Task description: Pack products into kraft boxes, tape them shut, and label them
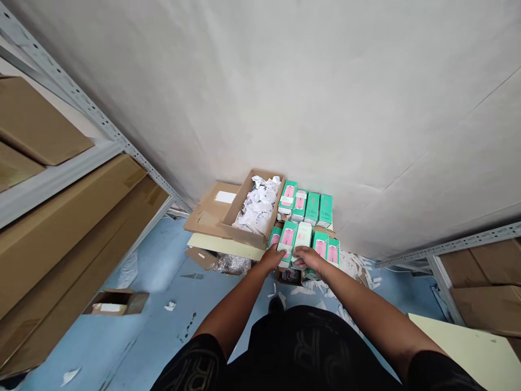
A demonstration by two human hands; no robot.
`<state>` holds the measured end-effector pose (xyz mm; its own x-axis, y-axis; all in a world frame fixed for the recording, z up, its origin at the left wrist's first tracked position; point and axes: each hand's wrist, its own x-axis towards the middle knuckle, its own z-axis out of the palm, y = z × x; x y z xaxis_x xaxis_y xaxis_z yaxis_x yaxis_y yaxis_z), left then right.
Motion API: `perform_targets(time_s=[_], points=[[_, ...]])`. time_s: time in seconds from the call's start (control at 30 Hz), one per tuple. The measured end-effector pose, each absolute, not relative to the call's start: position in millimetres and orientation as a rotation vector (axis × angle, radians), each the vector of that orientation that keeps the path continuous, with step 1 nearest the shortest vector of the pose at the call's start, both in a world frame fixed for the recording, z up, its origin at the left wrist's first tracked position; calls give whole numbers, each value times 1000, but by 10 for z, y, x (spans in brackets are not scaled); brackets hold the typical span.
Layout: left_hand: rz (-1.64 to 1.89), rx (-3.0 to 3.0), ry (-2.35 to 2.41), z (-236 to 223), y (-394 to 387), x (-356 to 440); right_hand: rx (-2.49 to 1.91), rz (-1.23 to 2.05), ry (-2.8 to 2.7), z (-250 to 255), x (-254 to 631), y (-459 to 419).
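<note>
Two rows of small green cartons stand in front of me, several with a pink window or picture on the face. My left hand (273, 258) is closed at the lower left edge of a green-and-pink carton (288, 237) in the near row. Beside it, my right hand (308, 258) has its fingers curled against the lower end of a white carton (303, 234). The undersides of both cartons and some fingertips are hidden. Right of the white one are more green-and-pink cartons (321, 245). Behind is the far row of green cartons (312, 207).
Left of the cartons, an open cardboard box (240, 209) holds crumpled white paper (260, 203). Shelving with large brown boxes (73, 228) flanks the left; more boxes (484, 271) are at right. Paper scraps and a small open box (134, 303) lie on the blue floor (163, 347).
</note>
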<state>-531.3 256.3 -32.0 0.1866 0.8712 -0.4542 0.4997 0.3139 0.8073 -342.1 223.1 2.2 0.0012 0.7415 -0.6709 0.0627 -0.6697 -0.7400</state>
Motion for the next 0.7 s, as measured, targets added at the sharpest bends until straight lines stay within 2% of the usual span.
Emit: perform_targets(time_s=[0.53, 0.7], points=[[428, 1105, 1456, -344, 2578, -5199, -1782, 1643, -762, -69, -3580, 2281], [449, 1066, 1458, -387, 2612, -5203, -1784, 1569, -751, -24, -3344, 2232]])
